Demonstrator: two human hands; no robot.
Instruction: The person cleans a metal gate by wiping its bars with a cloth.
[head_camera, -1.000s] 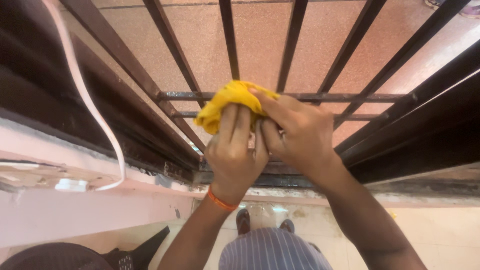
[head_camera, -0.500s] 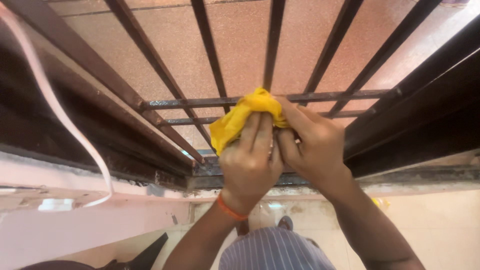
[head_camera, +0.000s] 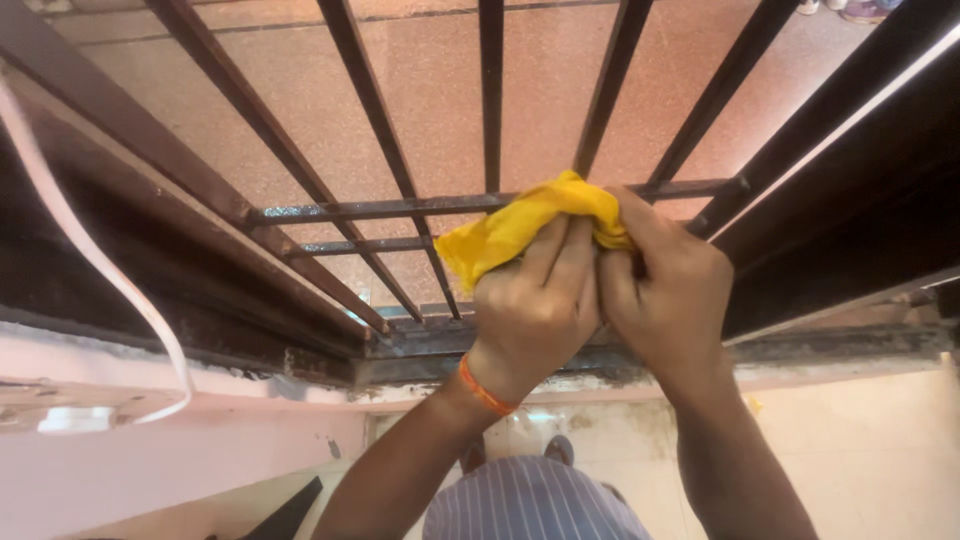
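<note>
Both my hands grip a bunched yellow cloth (head_camera: 505, 232) against a dark metal window grille (head_camera: 380, 208). My left hand (head_camera: 535, 305), with an orange band at the wrist, holds the cloth's lower part with fingers curled over it. My right hand (head_camera: 668, 290) pinches the cloth's right end where it wraps round the upper horizontal bar, near a vertical bar. A loose flap of cloth hangs out to the left.
Dark vertical bars (head_camera: 490, 95) cross a reddish speckled floor beyond. A dark window frame (head_camera: 840, 210) runs at right and a pink sill (head_camera: 180, 430) below left. A white cable (head_camera: 95, 260) loops at left. Striped clothing (head_camera: 535, 505) shows at the bottom.
Both hands and the cloth have shifted to the right along the horizontal bar. The view has also swung slightly, so the grille sits further left.
</note>
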